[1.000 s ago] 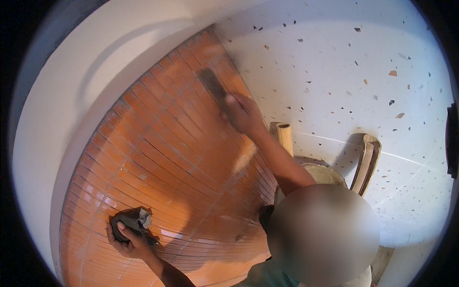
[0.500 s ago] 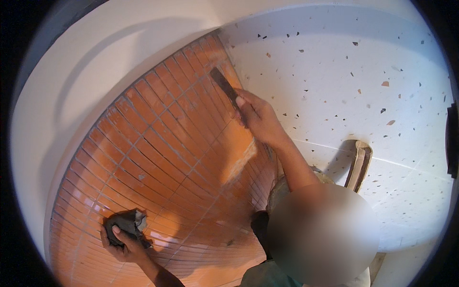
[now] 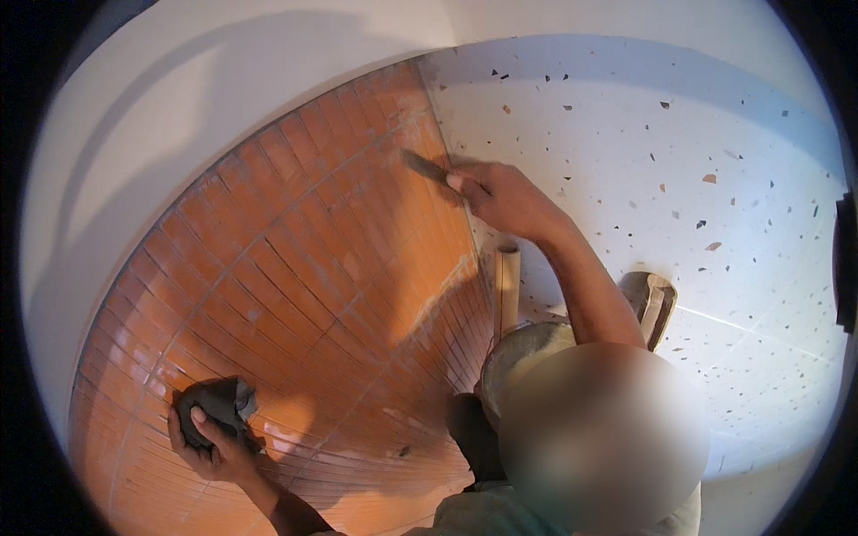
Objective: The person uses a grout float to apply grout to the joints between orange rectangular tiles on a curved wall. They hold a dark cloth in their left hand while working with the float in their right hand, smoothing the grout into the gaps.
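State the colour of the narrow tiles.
The narrow tiles are orange, seen best in the head view.

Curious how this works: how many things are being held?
2: a dark lump in the left grip, lower left, by the orange tiles; a dark, flat tool in the right grip, higher up. Either grip could hide smaller bits.

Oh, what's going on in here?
A person is handling things over orange tiles. The left hand holds a dark grey lump; the right hand grips a flat dark tool near the tiles' edge, beside a white speckled surface. Whether the tool touches the tiles is hard to tell.
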Action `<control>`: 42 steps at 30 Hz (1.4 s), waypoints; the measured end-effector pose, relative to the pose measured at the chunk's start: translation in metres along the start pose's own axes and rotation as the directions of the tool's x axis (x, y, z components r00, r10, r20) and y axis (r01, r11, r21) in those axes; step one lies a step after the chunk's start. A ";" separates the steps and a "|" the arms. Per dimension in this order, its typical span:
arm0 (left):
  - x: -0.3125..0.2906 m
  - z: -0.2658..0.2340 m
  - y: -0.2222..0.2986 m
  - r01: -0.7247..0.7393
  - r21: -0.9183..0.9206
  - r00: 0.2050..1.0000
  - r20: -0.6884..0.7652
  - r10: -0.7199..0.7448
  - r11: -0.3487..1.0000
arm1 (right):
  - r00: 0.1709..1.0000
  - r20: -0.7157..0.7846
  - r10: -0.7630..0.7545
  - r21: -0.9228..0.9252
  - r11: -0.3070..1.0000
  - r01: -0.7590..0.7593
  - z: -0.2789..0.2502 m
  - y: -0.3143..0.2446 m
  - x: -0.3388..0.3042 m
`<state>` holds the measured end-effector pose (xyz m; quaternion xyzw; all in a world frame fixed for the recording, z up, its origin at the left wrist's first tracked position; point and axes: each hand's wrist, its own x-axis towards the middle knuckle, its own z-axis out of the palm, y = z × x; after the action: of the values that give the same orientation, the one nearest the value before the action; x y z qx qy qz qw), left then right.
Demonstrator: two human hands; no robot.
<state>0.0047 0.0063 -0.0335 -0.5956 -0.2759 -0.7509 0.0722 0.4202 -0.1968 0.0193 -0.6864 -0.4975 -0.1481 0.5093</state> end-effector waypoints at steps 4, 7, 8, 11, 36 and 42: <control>0.001 -0.001 0.000 -0.045 -0.032 0.999 -0.010 0.045 0.998 | 0.995 -0.010 0.097 0.074 0.993 -0.096 0.005 -0.002 -0.020; 0.002 -0.001 0.005 -0.049 -0.012 0.999 0.012 0.049 0.999 | 0.990 -0.134 0.047 0.124 0.992 -0.030 0.018 -0.007 -0.009; 0.002 -0.001 0.003 -0.057 -0.022 0.998 0.010 0.057 0.998 | 0.986 -0.160 0.039 0.130 0.991 -0.018 0.022 -0.009 -0.004; 0.001 0.000 0.000 -0.065 -0.044 0.998 0.012 0.066 0.997 | 0.981 -0.115 0.153 0.236 0.964 -0.123 0.038 -0.006 -0.006; 0.000 0.004 0.005 -0.017 -0.037 0.997 -0.074 0.014 0.999 | 0.957 0.181 0.228 0.083 0.966 -0.246 0.010 0.035 -0.045; 0.001 0.003 0.005 0.012 -0.016 0.999 -0.039 -0.012 1.000 | 0.956 -0.038 0.291 0.413 0.876 -0.251 0.053 0.045 -0.055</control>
<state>0.0087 0.0041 -0.0304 -0.5798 -0.2723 -0.7648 0.0685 0.4157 -0.1809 -0.0678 -0.6210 -0.3905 -0.0030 0.6796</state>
